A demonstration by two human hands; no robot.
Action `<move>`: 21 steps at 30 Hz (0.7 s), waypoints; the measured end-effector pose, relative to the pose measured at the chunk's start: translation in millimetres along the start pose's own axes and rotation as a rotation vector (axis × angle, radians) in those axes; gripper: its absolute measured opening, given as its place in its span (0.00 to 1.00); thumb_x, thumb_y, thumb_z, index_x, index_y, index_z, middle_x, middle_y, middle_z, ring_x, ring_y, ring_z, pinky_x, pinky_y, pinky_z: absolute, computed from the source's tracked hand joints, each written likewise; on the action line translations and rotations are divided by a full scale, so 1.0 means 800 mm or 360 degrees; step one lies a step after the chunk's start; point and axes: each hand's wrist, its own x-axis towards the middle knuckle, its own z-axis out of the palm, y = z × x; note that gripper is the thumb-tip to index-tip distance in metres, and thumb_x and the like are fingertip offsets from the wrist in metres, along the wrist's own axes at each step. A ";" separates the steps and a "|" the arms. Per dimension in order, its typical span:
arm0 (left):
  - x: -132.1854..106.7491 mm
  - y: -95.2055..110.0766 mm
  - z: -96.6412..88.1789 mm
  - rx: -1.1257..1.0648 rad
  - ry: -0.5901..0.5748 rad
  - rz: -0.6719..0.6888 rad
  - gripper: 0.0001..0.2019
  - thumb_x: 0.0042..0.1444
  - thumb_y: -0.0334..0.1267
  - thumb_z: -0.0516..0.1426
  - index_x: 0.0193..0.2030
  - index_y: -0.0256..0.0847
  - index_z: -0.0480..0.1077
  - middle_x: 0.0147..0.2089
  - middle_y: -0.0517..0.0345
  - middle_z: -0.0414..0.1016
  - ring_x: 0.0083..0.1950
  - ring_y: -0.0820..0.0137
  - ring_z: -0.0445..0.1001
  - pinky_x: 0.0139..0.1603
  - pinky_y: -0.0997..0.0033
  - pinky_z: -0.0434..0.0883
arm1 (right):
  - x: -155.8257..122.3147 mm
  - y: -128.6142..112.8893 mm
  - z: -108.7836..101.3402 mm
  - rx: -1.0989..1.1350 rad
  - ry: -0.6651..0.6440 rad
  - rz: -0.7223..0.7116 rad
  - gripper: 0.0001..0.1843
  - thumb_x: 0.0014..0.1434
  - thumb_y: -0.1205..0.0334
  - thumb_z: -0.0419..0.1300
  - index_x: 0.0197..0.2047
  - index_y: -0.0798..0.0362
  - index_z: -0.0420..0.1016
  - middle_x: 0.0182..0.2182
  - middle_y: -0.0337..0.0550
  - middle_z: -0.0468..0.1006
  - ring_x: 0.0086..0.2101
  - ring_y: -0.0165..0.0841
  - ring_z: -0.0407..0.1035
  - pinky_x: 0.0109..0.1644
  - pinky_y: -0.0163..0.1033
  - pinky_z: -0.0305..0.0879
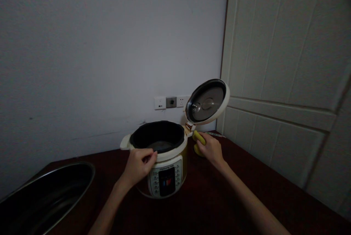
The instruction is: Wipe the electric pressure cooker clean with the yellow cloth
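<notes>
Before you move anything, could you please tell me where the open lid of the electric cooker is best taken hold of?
The white outer rim is probably best, approached from the right, on the side away from the hinge. The lid stands open and tilted on that hinge, so its free edge sticks out farthest. The right hand is nearest that side, though it holds a yellow item.

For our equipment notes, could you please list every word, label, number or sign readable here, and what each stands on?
Panel on the cooker: print along the top and button labels, too small and blurred to read.
Display: red and blue sign, no legible characters.
Wall sockets: nothing readable.
</notes>
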 end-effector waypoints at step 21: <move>-0.001 -0.005 0.004 0.0050 0.0051 0.0035 0.21 0.57 0.39 0.49 0.13 0.37 0.57 0.15 0.65 0.54 0.18 0.79 0.54 0.22 0.77 0.52 | -0.045 -0.036 0.029 0.0587 0.0142 -0.0174 0.20 0.53 0.70 0.51 0.49 0.53 0.74 0.40 0.48 0.77 0.40 0.35 0.71 0.46 0.40 0.67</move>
